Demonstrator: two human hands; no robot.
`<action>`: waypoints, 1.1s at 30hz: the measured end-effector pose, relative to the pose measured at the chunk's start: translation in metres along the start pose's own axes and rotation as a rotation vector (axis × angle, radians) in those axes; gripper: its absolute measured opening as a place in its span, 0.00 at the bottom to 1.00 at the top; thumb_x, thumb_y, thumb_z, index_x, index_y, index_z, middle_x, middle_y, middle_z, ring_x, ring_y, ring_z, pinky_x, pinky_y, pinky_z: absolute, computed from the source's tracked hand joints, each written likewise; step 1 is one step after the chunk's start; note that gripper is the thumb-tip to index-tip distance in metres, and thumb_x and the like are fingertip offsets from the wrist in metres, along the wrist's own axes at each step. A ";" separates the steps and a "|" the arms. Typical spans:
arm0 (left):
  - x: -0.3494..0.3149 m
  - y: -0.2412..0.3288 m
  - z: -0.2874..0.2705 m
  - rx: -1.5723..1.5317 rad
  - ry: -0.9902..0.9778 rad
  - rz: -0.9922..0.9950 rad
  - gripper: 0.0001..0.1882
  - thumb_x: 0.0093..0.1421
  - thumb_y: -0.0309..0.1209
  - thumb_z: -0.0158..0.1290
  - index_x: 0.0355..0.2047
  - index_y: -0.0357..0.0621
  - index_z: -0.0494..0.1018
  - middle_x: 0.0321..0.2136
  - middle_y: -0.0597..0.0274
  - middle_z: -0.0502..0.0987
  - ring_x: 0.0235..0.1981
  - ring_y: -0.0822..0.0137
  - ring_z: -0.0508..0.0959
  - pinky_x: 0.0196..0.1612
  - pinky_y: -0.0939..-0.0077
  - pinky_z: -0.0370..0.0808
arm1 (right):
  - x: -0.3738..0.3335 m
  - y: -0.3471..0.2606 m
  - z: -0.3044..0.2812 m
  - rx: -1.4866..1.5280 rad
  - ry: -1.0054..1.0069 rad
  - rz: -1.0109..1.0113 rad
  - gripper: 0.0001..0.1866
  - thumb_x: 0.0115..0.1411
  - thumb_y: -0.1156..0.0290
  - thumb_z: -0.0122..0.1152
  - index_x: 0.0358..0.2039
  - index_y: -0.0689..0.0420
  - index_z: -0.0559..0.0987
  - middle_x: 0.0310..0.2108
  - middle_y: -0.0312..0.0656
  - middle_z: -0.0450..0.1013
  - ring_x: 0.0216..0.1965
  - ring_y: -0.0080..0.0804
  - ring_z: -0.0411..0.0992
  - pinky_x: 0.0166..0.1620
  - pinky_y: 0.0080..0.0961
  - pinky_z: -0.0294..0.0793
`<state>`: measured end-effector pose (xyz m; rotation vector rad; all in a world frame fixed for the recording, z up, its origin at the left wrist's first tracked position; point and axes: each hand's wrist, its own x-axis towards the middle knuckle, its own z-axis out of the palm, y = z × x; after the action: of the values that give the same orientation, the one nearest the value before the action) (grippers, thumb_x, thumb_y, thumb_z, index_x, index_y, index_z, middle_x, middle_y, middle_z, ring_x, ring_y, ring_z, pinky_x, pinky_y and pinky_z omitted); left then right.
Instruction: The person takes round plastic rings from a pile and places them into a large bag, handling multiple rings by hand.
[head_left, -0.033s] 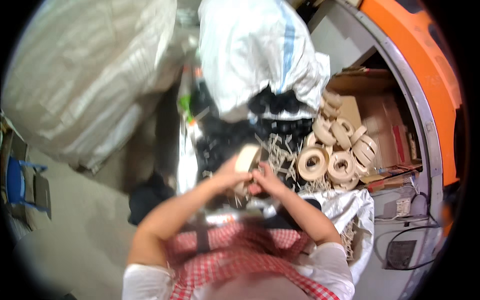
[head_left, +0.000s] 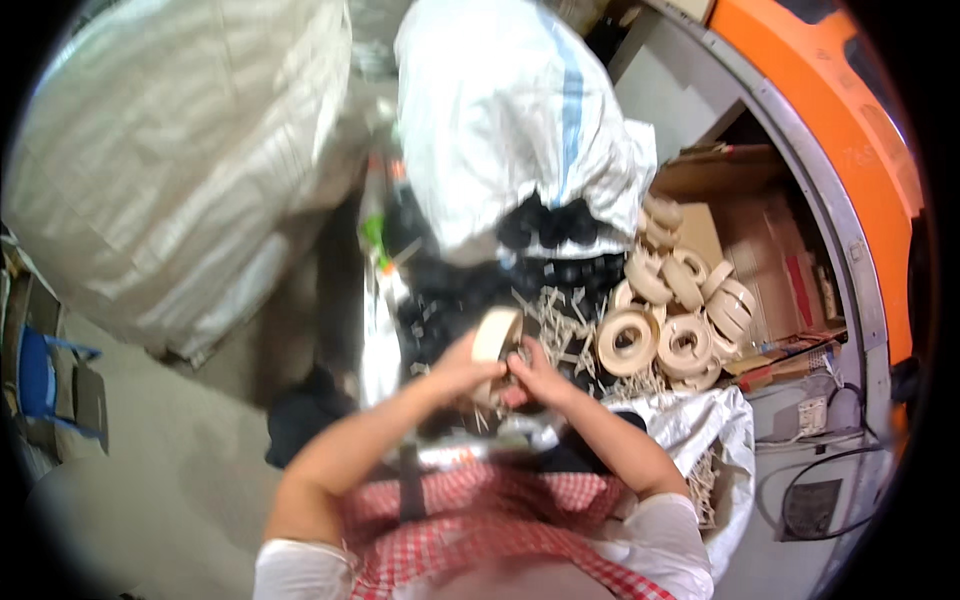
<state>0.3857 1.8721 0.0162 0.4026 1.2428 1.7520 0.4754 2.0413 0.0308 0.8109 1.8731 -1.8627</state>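
A cream plastic ring (head_left: 493, 338) is held on edge in front of my body, over a heap of small black parts (head_left: 440, 310). My left hand (head_left: 458, 368) wraps around its left and lower side. My right hand (head_left: 538, 375) is closed at the ring's dark, open right side, its thumb and fingers pinched together. Whatever sits between those right fingertips is too small and blurred to name. Thin cream plastic sprues (head_left: 555, 318) are scattered over the black parts, just past my right hand.
More cream rings (head_left: 627, 340) are piled to the right, by an open cardboard box (head_left: 755, 240). A white woven sack (head_left: 490, 110) spills black parts at the back. A large pale sack (head_left: 180, 170) stands left. Another white sack (head_left: 735, 430) holds sprues. A blue chair (head_left: 38, 372) is far left.
The whole view has shifted slightly, with things sitting a little lower. Both hands keep their hold, and the ring stays in nearly the same position.
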 end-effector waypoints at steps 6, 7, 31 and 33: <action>0.005 -0.015 -0.009 0.157 -0.008 0.022 0.31 0.52 0.25 0.56 0.56 0.40 0.59 0.47 0.60 0.71 0.46 0.69 0.72 0.48 0.74 0.71 | 0.015 -0.004 -0.026 -0.158 -0.238 -0.179 0.49 0.50 0.63 0.68 0.63 0.60 0.46 0.58 0.56 0.56 0.51 0.43 0.68 0.46 0.34 0.75; 0.007 -0.028 -0.013 0.190 -0.023 0.046 0.32 0.52 0.25 0.56 0.57 0.40 0.59 0.47 0.60 0.70 0.46 0.69 0.72 0.48 0.74 0.71 | 0.023 0.011 -0.035 0.059 -0.248 0.011 0.47 0.52 0.64 0.66 0.63 0.59 0.46 0.53 0.56 0.61 0.43 0.38 0.72 0.39 0.32 0.77; 0.002 -0.007 0.009 -0.125 -0.143 -0.003 0.30 0.52 0.22 0.54 0.56 0.42 0.59 0.43 0.61 0.72 0.42 0.70 0.73 0.45 0.74 0.72 | -0.259 -0.267 0.036 -1.982 0.841 -1.017 0.23 0.36 0.82 0.61 0.39 0.61 0.76 0.41 0.43 0.72 0.41 0.37 0.70 0.43 0.29 0.70; 0.000 -0.006 0.011 -0.138 -0.143 -0.016 0.30 0.51 0.22 0.54 0.56 0.41 0.59 0.44 0.61 0.71 0.42 0.70 0.73 0.46 0.74 0.72 | -0.265 -0.267 0.039 -1.941 0.868 -1.014 0.27 0.34 0.85 0.61 0.41 0.60 0.76 0.42 0.44 0.72 0.42 0.38 0.70 0.45 0.29 0.71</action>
<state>0.3963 1.8790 0.0154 0.4278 1.0152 1.7517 0.5031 1.9787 0.4029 -0.2604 3.3874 0.9985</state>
